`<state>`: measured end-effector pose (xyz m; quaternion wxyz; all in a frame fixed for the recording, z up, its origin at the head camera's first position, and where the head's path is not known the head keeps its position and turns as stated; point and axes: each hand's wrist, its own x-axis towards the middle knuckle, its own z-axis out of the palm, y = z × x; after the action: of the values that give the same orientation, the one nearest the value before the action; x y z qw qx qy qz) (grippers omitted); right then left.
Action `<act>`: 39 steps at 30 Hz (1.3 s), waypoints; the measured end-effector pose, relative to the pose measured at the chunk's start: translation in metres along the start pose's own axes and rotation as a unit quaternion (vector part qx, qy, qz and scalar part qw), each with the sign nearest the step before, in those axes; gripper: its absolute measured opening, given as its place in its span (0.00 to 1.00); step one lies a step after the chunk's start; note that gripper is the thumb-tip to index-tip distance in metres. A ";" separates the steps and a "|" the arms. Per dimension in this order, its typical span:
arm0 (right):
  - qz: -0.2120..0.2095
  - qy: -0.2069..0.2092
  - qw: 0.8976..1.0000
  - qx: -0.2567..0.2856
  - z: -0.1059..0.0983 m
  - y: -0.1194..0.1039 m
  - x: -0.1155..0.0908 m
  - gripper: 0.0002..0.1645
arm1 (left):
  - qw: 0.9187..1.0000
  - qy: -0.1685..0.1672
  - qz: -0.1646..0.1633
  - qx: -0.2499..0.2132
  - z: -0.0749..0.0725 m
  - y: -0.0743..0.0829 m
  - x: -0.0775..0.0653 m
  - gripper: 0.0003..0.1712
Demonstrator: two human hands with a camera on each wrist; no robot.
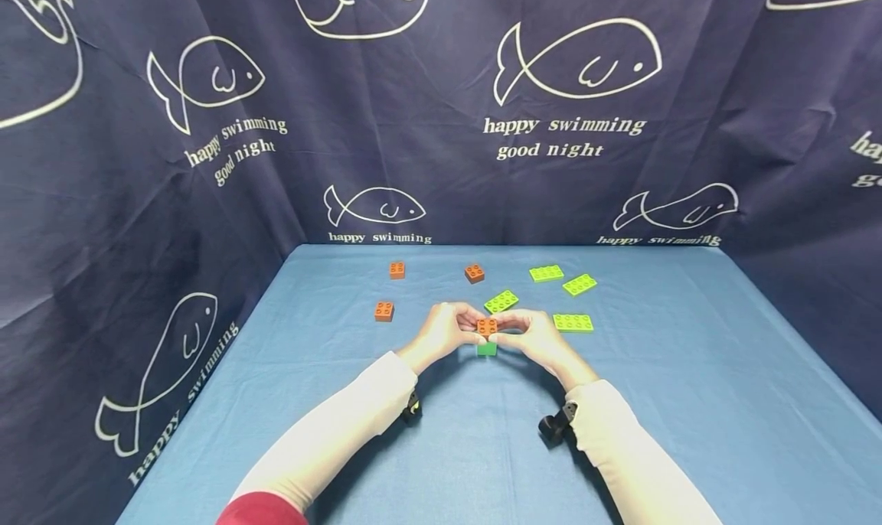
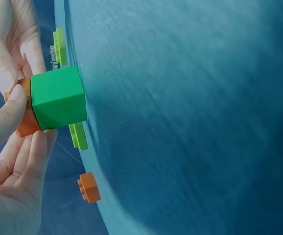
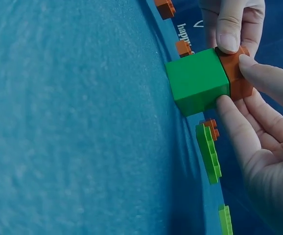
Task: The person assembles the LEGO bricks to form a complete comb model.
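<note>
An orange studded brick (image 1: 487, 325) sits on top of a taller, smooth-sided green block (image 1: 486, 350), flush against it in both wrist views. My left hand (image 1: 445, 330) pinches the orange brick from the left, thumb on the near face. From the other side my right hand (image 1: 539, 337) grips the same brick between thumb and fingers. Fingertips of both hands reach the seam where orange meets green. The green block (image 2: 59, 97) stands upright on the blue cloth, its sides mostly bare of fingers.
Three loose orange bricks lie beyond and left of the hands, one brick (image 1: 384, 311) nearest the left forearm. Several flat lime-green bricks are behind and to the right, including a plate (image 1: 573, 323) beside the right hand. A dark fish-print curtain (image 1: 455, 127) borders the table.
</note>
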<state>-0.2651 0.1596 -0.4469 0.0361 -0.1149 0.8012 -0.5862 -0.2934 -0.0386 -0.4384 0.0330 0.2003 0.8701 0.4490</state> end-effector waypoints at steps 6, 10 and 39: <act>0.008 -0.005 1.000 -0.008 0.000 0.000 0.000 0.23 | 1.000 -0.001 -0.015 -0.022 -0.001 -0.002 -0.002 0.18; 0.014 0.000 1.000 -0.009 -0.001 -0.001 0.000 0.23 | 0.999 -0.002 -0.023 -0.041 -0.001 -0.003 -0.002 0.18; -0.005 -0.030 0.999 0.021 -0.012 0.000 0.001 0.26 | 0.991 0.023 -0.063 -0.117 0.006 -0.007 -0.005 0.17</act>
<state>-0.2687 0.1710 -0.4434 0.0594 -0.1356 0.7869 -0.5991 -0.2895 -0.0401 -0.4482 0.0646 0.1299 0.8232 0.5489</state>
